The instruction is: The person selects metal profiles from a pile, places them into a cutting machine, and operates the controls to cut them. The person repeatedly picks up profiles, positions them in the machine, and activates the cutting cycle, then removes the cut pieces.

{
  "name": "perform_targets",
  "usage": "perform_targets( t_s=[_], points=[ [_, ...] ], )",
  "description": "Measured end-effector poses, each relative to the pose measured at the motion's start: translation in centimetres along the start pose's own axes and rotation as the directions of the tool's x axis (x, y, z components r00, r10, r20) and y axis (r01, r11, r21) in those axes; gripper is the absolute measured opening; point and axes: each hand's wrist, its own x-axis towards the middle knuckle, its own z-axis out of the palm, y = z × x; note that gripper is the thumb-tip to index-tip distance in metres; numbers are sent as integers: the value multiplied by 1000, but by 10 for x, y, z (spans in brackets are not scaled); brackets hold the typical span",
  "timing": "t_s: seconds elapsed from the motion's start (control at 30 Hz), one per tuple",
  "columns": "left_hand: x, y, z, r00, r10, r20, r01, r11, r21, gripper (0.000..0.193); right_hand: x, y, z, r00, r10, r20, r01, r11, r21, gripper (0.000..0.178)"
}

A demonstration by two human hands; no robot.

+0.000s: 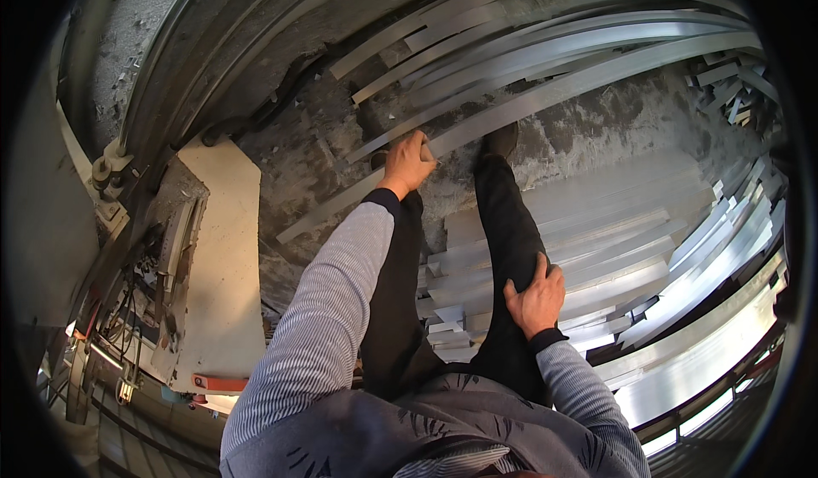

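Observation:
My left hand reaches forward past my left knee, its fingers closed round a long flat metal bar. The bar runs slantwise from the near left of the floor, through my hand, to the far right. Part of my grip is hidden behind the back of the hand. On my right leg, near the knee, rests my right hand, with thumb and fingers apart and nothing in it. Beyond the held bar lie several similar long metal bars, side by side.
Stacked metal profiles lie to the right of my legs. Short offcuts are heaped at the far right. A machine with a pale, angular panel stands on my left. The concrete floor is stained and littered with scraps.

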Motion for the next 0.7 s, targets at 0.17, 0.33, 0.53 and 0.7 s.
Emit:
perform_targets(
  t_s=[0.17,0.33,0.53,0.7],
  points=[
    [-78,51,-24,999,-34,1,34,999,-14,39,-2,1,-4,1000,-2,31,3,1000,-30,89],
    [-155,98,-53,997,-2,-75,2,1000,-5,37,-4,11,-6,999,-19,48,23,995,-95,87],
    [-265,166,-79,990,105,-99,-113,991,-76,39,-7,47,-30,998,-13,66,3,991,136,84],
    [-336,229,-136,991,96,93,-94,995,-25,59,-13,80,-142,941,-103,323,-336,-395,855,75]
  ],
)
